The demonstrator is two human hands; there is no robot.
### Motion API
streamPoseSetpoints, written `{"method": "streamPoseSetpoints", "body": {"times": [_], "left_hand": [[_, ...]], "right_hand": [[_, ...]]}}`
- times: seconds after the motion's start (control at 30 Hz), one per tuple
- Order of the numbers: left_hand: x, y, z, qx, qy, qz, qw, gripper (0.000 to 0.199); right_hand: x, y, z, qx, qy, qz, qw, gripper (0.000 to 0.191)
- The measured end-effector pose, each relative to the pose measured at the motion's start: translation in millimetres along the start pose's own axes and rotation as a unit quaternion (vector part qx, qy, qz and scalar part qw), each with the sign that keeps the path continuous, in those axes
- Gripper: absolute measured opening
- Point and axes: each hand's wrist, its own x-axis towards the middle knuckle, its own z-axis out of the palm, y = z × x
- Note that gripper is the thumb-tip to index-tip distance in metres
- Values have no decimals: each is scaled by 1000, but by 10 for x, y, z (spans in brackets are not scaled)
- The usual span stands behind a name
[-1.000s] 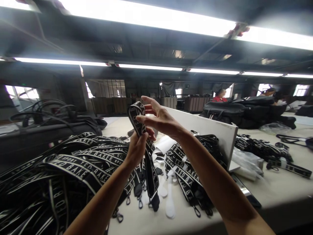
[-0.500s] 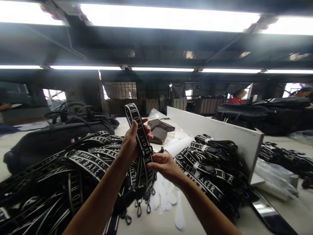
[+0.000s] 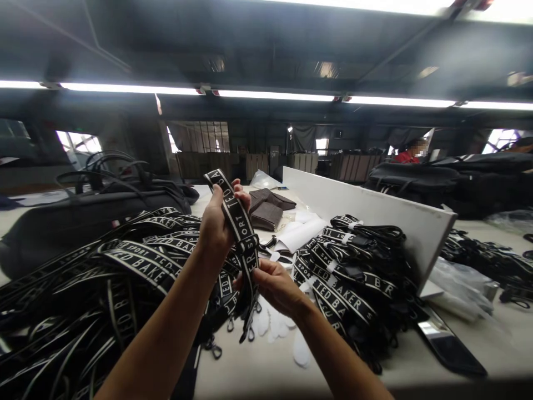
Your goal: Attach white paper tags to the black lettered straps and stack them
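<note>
A black strap (image 3: 236, 215) with white lettering and edge stripes is held up between my hands, folded on itself, a buckle partway down. My left hand (image 3: 217, 225) is closed round its upper part, thumb in front and fingers behind. Lower down, my right hand (image 3: 277, 284) pinches the strap's edge below the buckle. A large heap of similar straps (image 3: 145, 266) lies at the left. Bundled straps with white bands (image 3: 341, 278) lie to the right. Metal hooks (image 3: 215, 350) show on the table beneath my hands.
White paper pieces (image 3: 301, 349) lie on the table (image 3: 250, 378). A white board (image 3: 358, 203) stands behind the right bundles. Dark pouches (image 3: 266, 210) lie beyond my hands. Black bags (image 3: 137, 214) stand left and far right. A dark shiny object (image 3: 452, 344) lies right. A person in red (image 3: 408, 155) is behind.
The camera view has tilted down. The strap's lower part has turned and now hangs in a narrow length beneath my right hand. Both hands still grip the strap.
</note>
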Motion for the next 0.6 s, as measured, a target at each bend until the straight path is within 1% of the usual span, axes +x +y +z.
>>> {"method": "streamPoseSetpoints", "body": {"times": [0.03,0.07,0.1,0.13,0.17,0.2,0.23,0.27,0.33,0.37,0.4,0.43,0.5,0.53,0.57,0.6], "left_hand": [[57,18,-44,11,29,6,1000,43],[113,37,-118,49,56,15,997,46],[161,57,-221,117,78,20,990,50],[196,79,-347,215,97,19,971,54],[214,102,-487,330,106,1,938,57],[214,128,-633,456,110,-28,883,58],[198,154,-775,582,124,-48,803,56],[168,179,-904,623,137,-46,769,52],[84,205,-1099,659,140,-3,739,42],[37,198,-1159,670,116,25,733,41],[-10,174,-1193,665,61,37,743,48],[-54,131,-1204,646,-9,32,763,61],[-127,-1,-1181,566,-167,-25,807,88],[-154,-83,-1163,521,-221,-60,822,92],[-174,-169,-1150,490,-250,-87,830,87],[-189,-252,-1150,475,-256,-105,835,74]], "right_hand": [[-5,-19,14,13,16,-5,1000,38],[-11,-51,22,15,37,-15,999,37],[-18,-98,21,7,59,-29,998,37],[-25,-160,12,-10,74,-46,996,35],[-30,-236,-5,-30,83,-65,994,32],[-34,-324,-28,-50,86,-83,992,31],[-35,-417,-55,-66,83,-97,990,29],[-32,-511,-86,-77,78,-107,988,29],[-10,-676,-151,-87,68,-115,987,30],[10,-739,-183,-89,65,-112,988,31],[35,-783,-214,-89,63,-109,988,32],[65,-810,-242,-86,62,-106,989,32],[131,-810,-288,-72,61,-101,990,33],[164,-789,-306,-61,61,-100,991,33],[196,-755,-322,-51,62,-101,992,33],[224,-710,-339,-42,67,-99,992,33]]}}
